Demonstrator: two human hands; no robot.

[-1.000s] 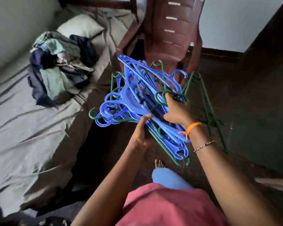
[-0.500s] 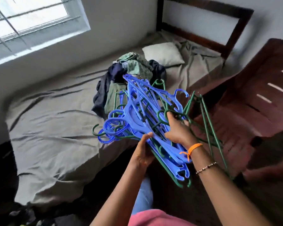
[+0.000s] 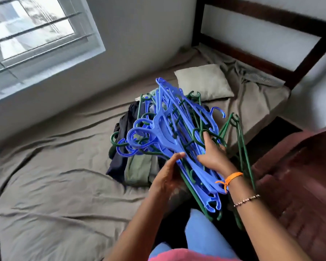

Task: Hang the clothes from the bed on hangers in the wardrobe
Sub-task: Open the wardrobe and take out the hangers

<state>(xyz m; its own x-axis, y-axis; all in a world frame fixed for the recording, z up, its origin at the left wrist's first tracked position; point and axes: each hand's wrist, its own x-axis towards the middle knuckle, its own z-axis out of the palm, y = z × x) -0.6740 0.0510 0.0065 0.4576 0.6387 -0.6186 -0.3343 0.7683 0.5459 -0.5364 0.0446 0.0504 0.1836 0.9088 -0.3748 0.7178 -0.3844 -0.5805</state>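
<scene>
While over bed (image 3: pixel 55 185) (clothes (image 3: pixel 137 166) below), hangers (image 3: pixel 167 129)

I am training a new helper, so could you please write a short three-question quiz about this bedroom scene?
1. True or false: the hangers are all one colour.
2. What lies on the bed under the hangers? A) clothes B) books C) shoes
3. Which hand wears the orange band?

Key:
1. False: some are blue, some green.
2. A: the clothes lie near the pillow.
3. The right hand; the left hand supports the bundle from below.
</scene>
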